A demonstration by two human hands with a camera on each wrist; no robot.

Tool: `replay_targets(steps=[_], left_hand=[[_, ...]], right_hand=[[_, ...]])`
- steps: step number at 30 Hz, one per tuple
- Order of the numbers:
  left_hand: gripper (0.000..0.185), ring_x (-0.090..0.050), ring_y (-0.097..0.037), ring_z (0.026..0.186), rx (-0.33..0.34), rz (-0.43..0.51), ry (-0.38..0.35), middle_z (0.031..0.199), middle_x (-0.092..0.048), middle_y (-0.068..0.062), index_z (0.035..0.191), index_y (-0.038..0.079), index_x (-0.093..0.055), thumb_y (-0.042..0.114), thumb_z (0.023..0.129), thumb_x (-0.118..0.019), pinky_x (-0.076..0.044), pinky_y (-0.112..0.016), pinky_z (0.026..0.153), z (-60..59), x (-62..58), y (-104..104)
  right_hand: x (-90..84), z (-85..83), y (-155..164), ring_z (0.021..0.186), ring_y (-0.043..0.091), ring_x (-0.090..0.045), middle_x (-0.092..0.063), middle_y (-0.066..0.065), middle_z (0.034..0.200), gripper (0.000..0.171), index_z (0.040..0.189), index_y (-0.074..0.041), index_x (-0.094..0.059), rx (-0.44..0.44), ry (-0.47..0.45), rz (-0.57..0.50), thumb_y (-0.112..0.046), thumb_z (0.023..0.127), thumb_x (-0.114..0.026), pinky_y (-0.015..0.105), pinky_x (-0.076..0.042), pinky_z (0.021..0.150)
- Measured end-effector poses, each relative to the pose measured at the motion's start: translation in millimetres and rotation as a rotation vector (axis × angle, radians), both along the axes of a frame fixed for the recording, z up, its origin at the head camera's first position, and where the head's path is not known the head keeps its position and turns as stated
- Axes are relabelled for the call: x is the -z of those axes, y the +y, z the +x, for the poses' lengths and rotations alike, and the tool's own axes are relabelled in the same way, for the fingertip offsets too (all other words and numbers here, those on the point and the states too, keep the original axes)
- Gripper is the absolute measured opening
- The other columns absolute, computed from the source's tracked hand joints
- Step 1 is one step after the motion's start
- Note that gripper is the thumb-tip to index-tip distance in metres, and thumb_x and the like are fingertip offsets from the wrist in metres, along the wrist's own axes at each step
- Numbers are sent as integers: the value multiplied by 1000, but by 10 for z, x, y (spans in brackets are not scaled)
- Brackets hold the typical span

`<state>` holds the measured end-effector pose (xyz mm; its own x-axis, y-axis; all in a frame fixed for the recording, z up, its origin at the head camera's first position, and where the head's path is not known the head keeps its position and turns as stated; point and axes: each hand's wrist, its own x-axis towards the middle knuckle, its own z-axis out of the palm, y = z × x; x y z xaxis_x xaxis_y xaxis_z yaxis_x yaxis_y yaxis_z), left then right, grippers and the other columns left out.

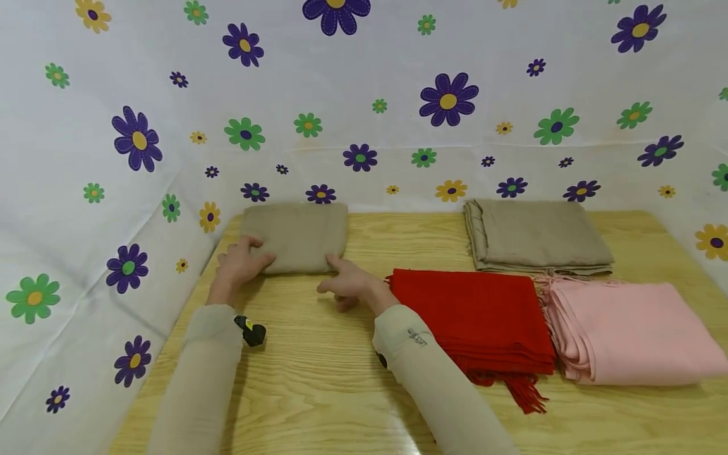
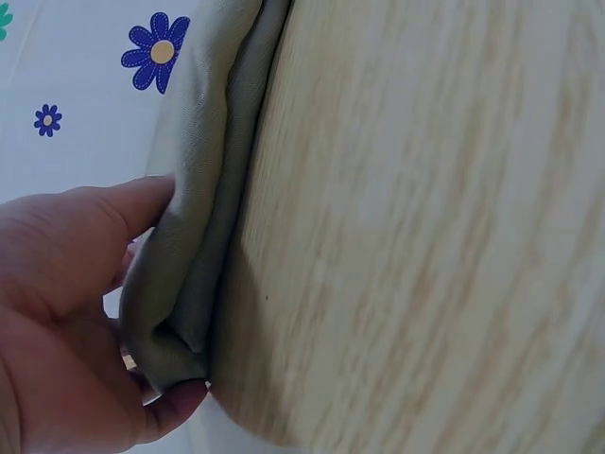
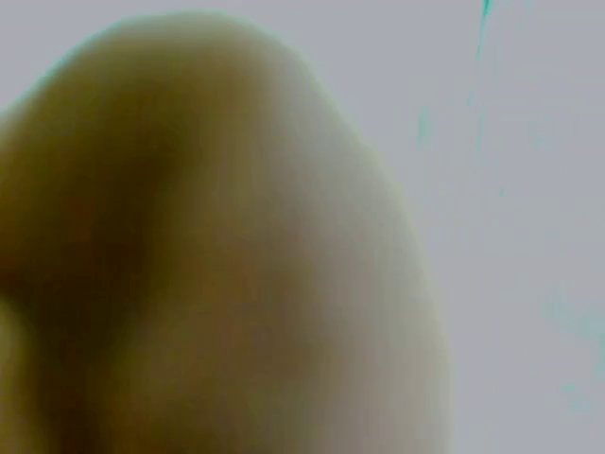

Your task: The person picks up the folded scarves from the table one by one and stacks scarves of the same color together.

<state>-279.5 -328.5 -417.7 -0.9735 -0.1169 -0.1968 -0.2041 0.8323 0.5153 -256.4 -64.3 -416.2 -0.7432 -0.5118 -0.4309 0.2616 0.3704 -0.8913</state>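
A folded beige cloth [image 1: 296, 235] lies at the back left of the wooden table [image 1: 318, 385]. My left hand [image 1: 248, 254] holds its near left corner. In the left wrist view the left hand [image 2: 71, 303] has fingers on one side of the cloth's [image 2: 200, 180] folded layers and the thumb at the corner's tip. My right hand [image 1: 343, 280] rests on the table at the cloth's near right corner. Its index finger is stretched out and touches the edge, and the other fingers are loosely curled around nothing. The right wrist view is a blur of skin.
A folded red fringed scarf [image 1: 474, 316] lies just right of my right forearm, with a folded pink scarf [image 1: 628, 332] beside it. A second folded beige cloth [image 1: 534, 235] sits at the back right. Flowered sheeting [image 1: 364, 95] walls in the table behind and at both sides.
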Motion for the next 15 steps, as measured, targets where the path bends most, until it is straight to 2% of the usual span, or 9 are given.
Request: replay_targets(steps=[5, 8, 10, 12, 13, 15], left_hand=[[61, -33, -59, 125, 10, -12, 15, 142, -37, -38, 139, -3, -40, 38, 97, -57, -29, -65, 103, 41, -42, 26], [59, -36, -58, 124, 21, -13, 36, 139, -41, -38, 135, -6, -41, 35, 96, -59, -28, -63, 104, 60, -57, 55], [60, -38, -56, 124, 11, 21, 43, 138, -42, -38, 135, -7, -39, 32, 94, -61, -30, -61, 106, 67, -54, 70], [65, -37, -53, 129, -25, 107, 40, 141, -39, -38, 138, -8, -33, 28, 93, -63, -30, -58, 109, 72, -42, 79], [69, -36, -51, 131, -52, 168, 33, 143, -36, -38, 141, -8, -29, 25, 93, -65, -30, -55, 111, 71, -31, 78], [80, -31, -47, 137, -106, 289, 10, 148, -28, -37, 147, -6, -16, 21, 91, -67, -28, -52, 113, 67, -2, 59]], right_hand=[[-26, 47, -16, 47, 11, -24, -27, -2, 58, 88, 161, -19, -8, -21, -27, -28, -7, 93, -62, 28, -41, 50], [-39, 76, -19, 44, 10, -25, -27, -5, 53, 87, 161, -16, -9, -16, -11, -10, -5, 92, -62, 27, -41, 49], [-48, 95, -19, 44, 10, -26, -27, -4, 53, 86, 160, -15, -11, -6, 5, 9, -5, 92, -62, 27, -42, 50], [-52, 109, -23, 47, 12, -28, -29, -2, 57, 83, 160, -13, -14, 17, 21, 18, -5, 92, -62, 29, -44, 53], [-55, 117, -27, 51, 12, -36, -40, -1, 62, 81, 159, -12, -18, 48, 20, 10, -6, 92, -62, 30, -47, 56], [-52, 125, -38, 70, 16, -53, -59, 5, 86, 72, 157, -9, -28, 128, 0, -34, -8, 92, -61, 32, -53, 68]])
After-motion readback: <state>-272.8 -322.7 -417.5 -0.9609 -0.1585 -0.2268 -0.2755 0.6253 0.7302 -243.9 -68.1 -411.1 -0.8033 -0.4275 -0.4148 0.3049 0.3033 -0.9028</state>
